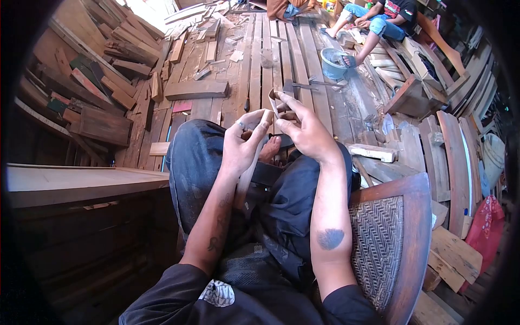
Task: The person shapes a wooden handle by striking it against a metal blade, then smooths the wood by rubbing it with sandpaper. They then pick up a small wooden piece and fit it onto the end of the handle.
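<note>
My left hand [242,142] is closed around the upper end of a long pale wooden strip [248,179], which slants down between my knees. Close beside it, my right hand [306,131] pinches a small, thin, folded brown piece [272,101] that looks like sandpaper. Its fingers are bent around that piece near the strip's top end. Both hands are raised over my lap, above the dark trousers [197,154]. Below them a bare foot [270,149] shows between the legs.
A woven-backed chair [377,238] stands at my right and a pale-topped wooden piece [81,179] at my left. Ahead lie a thick wooden block [197,90], a hammer-like tool [297,85] and a blue bucket [333,64]. Another person [379,24] sits at the back right. Stacked boards [116,65] line the left.
</note>
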The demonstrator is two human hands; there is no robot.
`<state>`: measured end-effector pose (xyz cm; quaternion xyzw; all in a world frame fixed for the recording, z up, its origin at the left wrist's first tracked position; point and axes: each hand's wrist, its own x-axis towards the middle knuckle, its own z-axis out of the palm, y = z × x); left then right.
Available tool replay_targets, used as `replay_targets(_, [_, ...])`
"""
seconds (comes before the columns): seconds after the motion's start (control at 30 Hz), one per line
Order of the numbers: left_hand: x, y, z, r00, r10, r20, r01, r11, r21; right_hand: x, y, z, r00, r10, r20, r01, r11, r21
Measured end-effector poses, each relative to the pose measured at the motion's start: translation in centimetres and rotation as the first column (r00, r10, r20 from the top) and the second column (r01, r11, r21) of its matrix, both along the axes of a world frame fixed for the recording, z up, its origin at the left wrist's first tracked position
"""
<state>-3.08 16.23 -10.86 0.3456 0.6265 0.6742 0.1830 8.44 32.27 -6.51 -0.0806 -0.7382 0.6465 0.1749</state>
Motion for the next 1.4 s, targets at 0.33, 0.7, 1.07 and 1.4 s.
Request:
replay_targets(0.33, [0.0, 0.0, -0.1, 1.000, 0.002, 0.011, -0.002, 0.999, 0.036, 0.3, -0.3, 0.8, 0.996, 0.033, -0.083, -0.038, 0.998, -0.054])
replay_targets(0.7, [-0.1, 0.0, -0.1, 1.000, -0.002, -0.013, 0.002, 1.000, -0.007, 0.1, 0.0, 0.4, 0.998, 0.006, -0.064, -0.007, 1.000, -0.019])
replay_targets(1.07, [-0.2, -0.2, -0.5, 1.000, -0.017, -0.013, 0.017, 1.000, 0.014, 0.4, 0.4, -0.1, 1.000, 0.009, -0.001, -0.009, 0.998, 0.057])
replay_targets(1.4, [-0.1, -0.4, -0.1, 0.998, -0.023, -0.058, 0.024, 1.000, 0.012, 0.6, 0.1, 0.7, 0.997, 0.027, -0.068, -0.030, 0.999, -0.039])
